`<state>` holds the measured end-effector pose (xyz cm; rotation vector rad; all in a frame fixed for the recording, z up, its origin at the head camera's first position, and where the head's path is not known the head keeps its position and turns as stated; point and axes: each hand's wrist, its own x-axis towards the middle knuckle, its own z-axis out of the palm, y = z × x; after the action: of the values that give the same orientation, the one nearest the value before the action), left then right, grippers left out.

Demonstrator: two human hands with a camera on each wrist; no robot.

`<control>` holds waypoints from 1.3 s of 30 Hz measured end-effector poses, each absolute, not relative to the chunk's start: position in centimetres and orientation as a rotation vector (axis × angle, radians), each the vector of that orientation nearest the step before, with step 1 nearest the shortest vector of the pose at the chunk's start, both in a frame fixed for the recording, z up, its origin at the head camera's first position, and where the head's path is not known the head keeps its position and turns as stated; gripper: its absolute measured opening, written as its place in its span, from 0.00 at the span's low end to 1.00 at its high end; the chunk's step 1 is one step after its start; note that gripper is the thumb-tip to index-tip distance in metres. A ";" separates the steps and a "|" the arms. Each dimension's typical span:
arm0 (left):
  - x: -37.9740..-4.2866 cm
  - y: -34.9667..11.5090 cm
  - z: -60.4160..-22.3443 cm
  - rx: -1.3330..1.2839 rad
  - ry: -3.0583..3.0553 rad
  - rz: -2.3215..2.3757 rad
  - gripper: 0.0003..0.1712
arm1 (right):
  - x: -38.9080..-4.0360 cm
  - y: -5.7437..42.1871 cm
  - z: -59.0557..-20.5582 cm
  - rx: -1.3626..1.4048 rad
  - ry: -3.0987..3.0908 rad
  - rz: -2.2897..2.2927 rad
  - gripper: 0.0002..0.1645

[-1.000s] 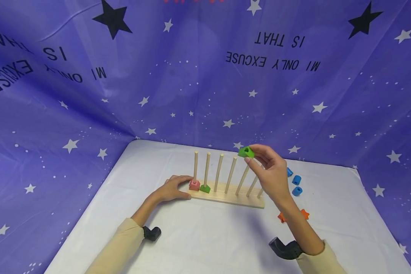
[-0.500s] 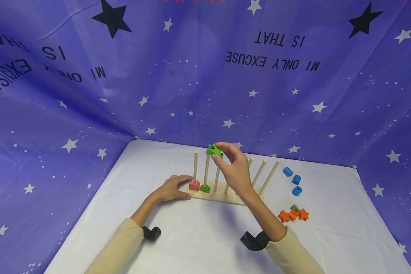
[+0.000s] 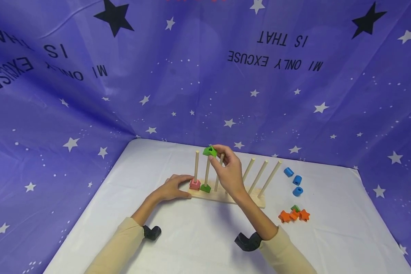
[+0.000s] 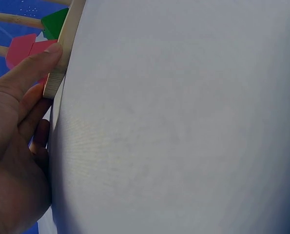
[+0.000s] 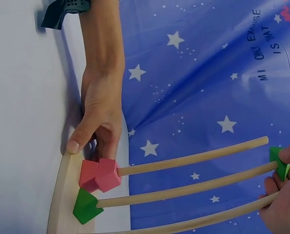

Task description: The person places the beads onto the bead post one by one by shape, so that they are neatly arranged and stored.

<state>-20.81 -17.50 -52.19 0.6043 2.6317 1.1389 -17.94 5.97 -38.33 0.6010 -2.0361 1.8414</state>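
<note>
Thumb and fingers of my right hand [image 3: 230, 172] pinch a green triangular block [image 3: 209, 151] with a hole through it. The block is at the top of the second peg [image 5: 193, 188] from the left. My left hand [image 3: 171, 189] holds the left end of a wooden peg board [image 3: 214, 195], thumb on its front edge and fingers behind. Pink-red blocks [image 5: 108, 175] are threaded on the first peg, down at the base. Another green triangular block [image 3: 205, 188] sits at the bottom of the second peg. The other pegs carry no blocks; my right hand hides part of them.
Several blue blocks [image 3: 297, 180] lie on the white table to the right of the board. Nearer are orange star-shaped blocks [image 3: 304, 215] with a green block [image 3: 295, 208] behind them. A purple star-printed cloth [image 3: 205, 87] stands around the table's back and sides.
My right hand has carried the green block leftward from over the right-hand pegs to the top of the second peg. The left hand keeps its hold on the board.
</note>
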 end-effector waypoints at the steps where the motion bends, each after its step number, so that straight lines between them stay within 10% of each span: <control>1: -20.8 -17.5 -52.2 0.606 2.631 1.141 0.43 | -18.0 6.0 -38.4 0.592 -2.046 1.843 0.19; 39: -20.9 -17.5 -52.1 0.620 2.630 1.137 0.43 | -17.5 6.4 -51.8 0.309 -2.501 1.779 0.18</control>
<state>-20.89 -17.52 -52.11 0.6197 2.6295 1.1368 -17.48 6.43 -51.76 0.3093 -2.5009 1.7786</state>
